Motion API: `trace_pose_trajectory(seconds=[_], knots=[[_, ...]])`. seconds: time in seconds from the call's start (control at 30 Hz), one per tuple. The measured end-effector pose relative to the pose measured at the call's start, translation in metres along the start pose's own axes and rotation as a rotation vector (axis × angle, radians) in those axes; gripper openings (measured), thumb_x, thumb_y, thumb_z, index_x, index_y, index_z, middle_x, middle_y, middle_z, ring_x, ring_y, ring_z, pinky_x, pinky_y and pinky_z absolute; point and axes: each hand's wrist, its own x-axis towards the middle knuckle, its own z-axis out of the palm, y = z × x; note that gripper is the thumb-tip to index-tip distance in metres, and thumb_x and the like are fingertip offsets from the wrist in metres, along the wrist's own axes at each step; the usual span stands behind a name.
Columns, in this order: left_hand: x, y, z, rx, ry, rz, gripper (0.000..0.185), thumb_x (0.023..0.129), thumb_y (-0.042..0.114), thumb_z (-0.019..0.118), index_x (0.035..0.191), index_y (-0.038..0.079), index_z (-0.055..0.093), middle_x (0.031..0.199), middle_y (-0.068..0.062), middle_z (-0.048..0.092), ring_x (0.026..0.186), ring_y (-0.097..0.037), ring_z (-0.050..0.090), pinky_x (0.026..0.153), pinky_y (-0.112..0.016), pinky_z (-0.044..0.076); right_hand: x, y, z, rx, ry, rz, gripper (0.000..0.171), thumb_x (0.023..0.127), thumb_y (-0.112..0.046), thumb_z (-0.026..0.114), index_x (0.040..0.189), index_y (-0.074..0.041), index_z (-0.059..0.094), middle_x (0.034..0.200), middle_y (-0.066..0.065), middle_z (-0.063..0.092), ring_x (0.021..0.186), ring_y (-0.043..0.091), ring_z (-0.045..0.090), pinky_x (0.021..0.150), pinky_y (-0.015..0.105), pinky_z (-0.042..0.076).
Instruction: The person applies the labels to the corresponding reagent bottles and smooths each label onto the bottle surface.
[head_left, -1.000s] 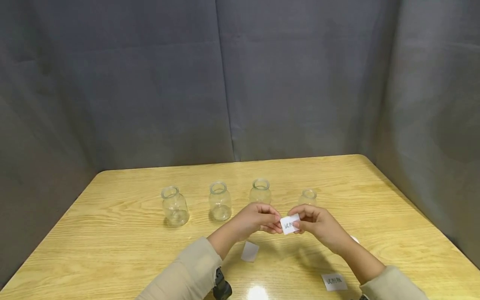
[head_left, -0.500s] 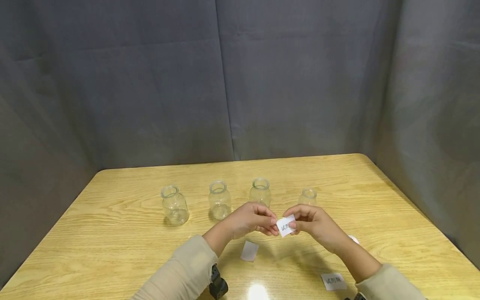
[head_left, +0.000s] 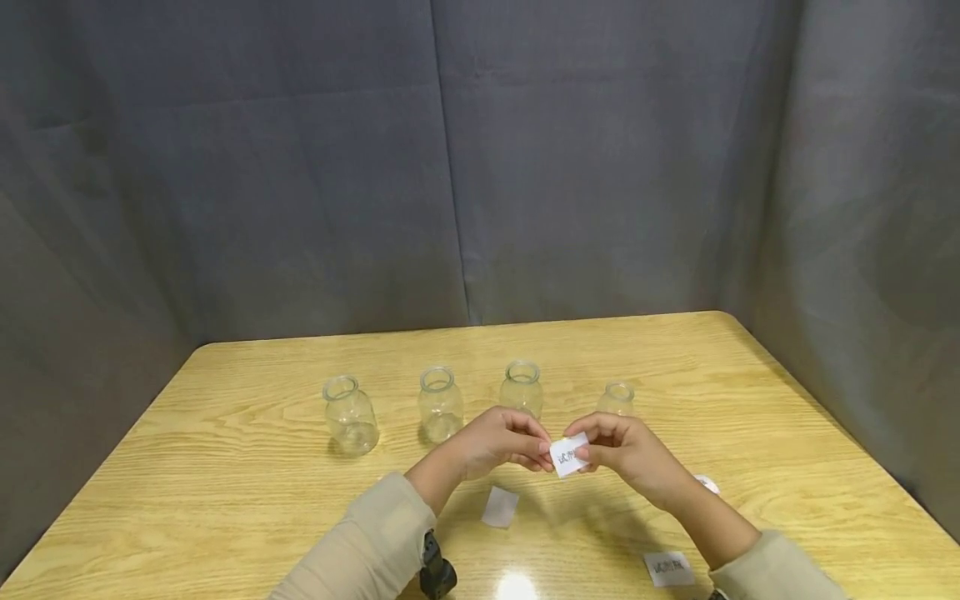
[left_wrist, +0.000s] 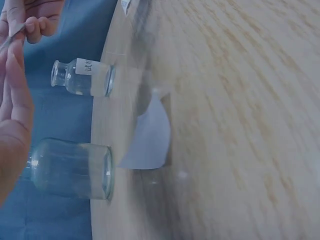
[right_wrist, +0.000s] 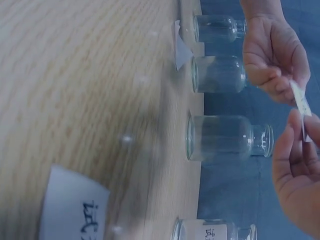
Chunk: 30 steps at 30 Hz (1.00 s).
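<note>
The paper label [head_left: 568,455], light, thin and probably floppy, is pinched at its edges by the left hand [head_left: 501,440] and right hand [head_left: 624,451] above the worktop [head_left: 225,467].

Both arms wear long beige sleeves [head_left: 367,542]; a black wrist-mounted camera unit [head_left: 437,573] sits under the left one.

The white label [head_left: 568,455] I pinch between my left hand [head_left: 501,442] and right hand [head_left: 628,448] carries dark Chinese characters (too small to read); likewise the near-right slip [head_left: 670,568] and the small bottle's sticker [left_wrist: 91,66].
</note>
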Motion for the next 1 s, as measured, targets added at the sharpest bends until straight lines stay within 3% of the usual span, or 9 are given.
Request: trace_pose_trajectory(seconds=[0.2, 0.53, 0.83, 1.0], knots=[[-0.001, -0.004, -0.003, -0.027, 0.058, -0.046, 0.024, 0.087, -0.002, 0.053, 0.103, -0.02, 0.053, 0.075, 0.0, 0.063, 0.069, -0.009, 0.063, 0.071, -0.025, 0.053, 0.003, 0.002, 0.007, -0.032, 0.035, -0.007, 0.029, 0.087, -0.003, 0.057, 0.109, 0.015, 0.051, 0.083, 0.006, 0.056, 0.075, 0.009, 0.057, 0.07, 0.025, 0.051], [-0.006, -0.005, -0.004, -0.002, 0.121, -0.018, 0.022, 0.086, -0.001, 0.055, 0.099, -0.018, 0.055, 0.075, 0.001, 0.064, 0.069, -0.009, 0.064, 0.072, -0.026, 0.053, 0.005, 0.0, 0.012, -0.056, 0.108, 0.051, 0.036, 0.086, -0.002, 0.058, 0.118, 0.012, 0.047, 0.085, 0.011, 0.057, 0.074, 0.013, 0.058, 0.069, 0.024, 0.051], [-0.009, -0.009, -0.005, 0.022, 0.216, -0.019, 0.018, 0.085, 0.001, 0.057, 0.092, -0.016, 0.058, 0.074, -0.004, 0.066, 0.069, -0.011, 0.065, 0.072, -0.029, 0.054, -0.002, -0.004, 0.016, -0.086, 0.205, 0.105, 0.024, 0.086, -0.008, 0.06, 0.1, 0.009, 0.051, 0.081, 0.007, 0.056, 0.073, 0.015, 0.056, 0.067, 0.025, 0.05], [-0.012, -0.006, -0.006, 0.043, 0.228, -0.031, 0.018, 0.086, 0.001, 0.056, 0.094, -0.015, 0.059, 0.074, -0.003, 0.066, 0.069, -0.011, 0.065, 0.072, -0.029, 0.054, 0.0, -0.008, 0.019, -0.104, 0.213, 0.1, 0.018, 0.085, -0.007, 0.06, 0.093, 0.008, 0.052, 0.082, 0.01, 0.057, 0.073, 0.015, 0.056, 0.069, 0.027, 0.051]])
